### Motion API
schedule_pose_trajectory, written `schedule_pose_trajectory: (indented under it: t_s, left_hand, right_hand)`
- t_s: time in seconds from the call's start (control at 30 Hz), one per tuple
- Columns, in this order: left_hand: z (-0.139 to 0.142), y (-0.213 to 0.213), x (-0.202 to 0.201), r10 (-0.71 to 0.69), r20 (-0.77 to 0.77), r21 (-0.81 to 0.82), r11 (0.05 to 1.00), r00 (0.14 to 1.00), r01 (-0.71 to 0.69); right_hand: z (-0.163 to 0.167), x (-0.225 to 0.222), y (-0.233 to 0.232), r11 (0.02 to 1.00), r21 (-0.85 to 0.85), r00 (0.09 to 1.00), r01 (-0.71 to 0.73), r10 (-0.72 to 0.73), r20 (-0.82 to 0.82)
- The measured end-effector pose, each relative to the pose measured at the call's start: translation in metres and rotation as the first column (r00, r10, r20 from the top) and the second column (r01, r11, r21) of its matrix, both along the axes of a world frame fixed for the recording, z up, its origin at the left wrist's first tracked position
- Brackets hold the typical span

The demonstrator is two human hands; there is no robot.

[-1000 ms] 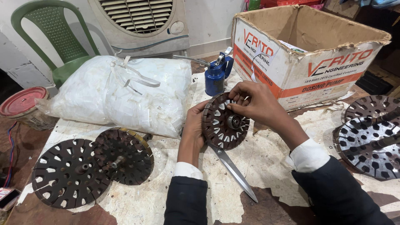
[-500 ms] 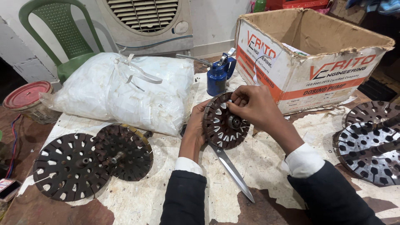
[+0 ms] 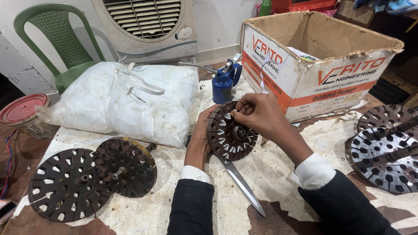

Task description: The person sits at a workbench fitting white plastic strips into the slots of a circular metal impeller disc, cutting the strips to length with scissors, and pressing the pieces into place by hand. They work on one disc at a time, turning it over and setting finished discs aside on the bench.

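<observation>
My left hand (image 3: 199, 138) grips the left rim of a round brown slotted stator disc (image 3: 230, 135), held tilted up off the table. My right hand (image 3: 260, 114) rests over the disc's top edge, its fingertips pinched at a slot near the upper middle. A small metal bearing sits in the disc's centre. Under the disc a pair of long steel scissors (image 3: 241, 183) lies on the table, blades pointing toward me.
Two larger slotted discs with shafts (image 3: 89, 176) lie at the left, more discs (image 3: 385, 150) at the right. Behind stand a blue oil can (image 3: 223, 85), a tied white plastic bag (image 3: 126, 102), an open cardboard box (image 3: 322, 65), a green chair (image 3: 56, 41), a cooler, and a red-lidded tin (image 3: 24, 114).
My hands and the disc hold almost the same pose; the fingers of my right hand have shifted slightly along the disc's top edge. My head has moved a little closer.
</observation>
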State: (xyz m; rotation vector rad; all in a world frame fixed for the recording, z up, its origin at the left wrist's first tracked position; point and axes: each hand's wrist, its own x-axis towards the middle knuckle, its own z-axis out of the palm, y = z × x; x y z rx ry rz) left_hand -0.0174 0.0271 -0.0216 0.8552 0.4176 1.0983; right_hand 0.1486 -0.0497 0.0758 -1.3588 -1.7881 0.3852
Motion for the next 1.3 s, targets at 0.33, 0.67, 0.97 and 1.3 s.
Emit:
schedule_pose_trajectory:
  t_s: [0.33,0.67,0.97,1.3]
  left_hand:
    - [-0.006,0.003,0.000,-0.043,0.016,0.052,0.998,0.999,0.042]
    - [-0.011,0.006,0.000,-0.079,0.048,0.084,0.994,0.996,0.075]
    - [-0.008,0.005,0.001,-0.019,0.009,0.032,0.999,1.000,0.018]
    - [-0.010,0.008,0.002,-0.021,0.022,0.051,0.999,1.000,0.020]
  right_hand:
    - [-0.005,-0.011,-0.004,0.990,0.118,0.993,0.078,-0.088,0.079]
    - [-0.004,-0.015,-0.006,0.979,0.161,0.986,0.124,-0.139,0.087]
    - [0.003,-0.027,-0.022,0.936,0.257,0.888,0.242,-0.320,0.329]
    - [0.000,-0.023,-0.017,0.962,0.172,0.942,0.211,-0.247,0.228]
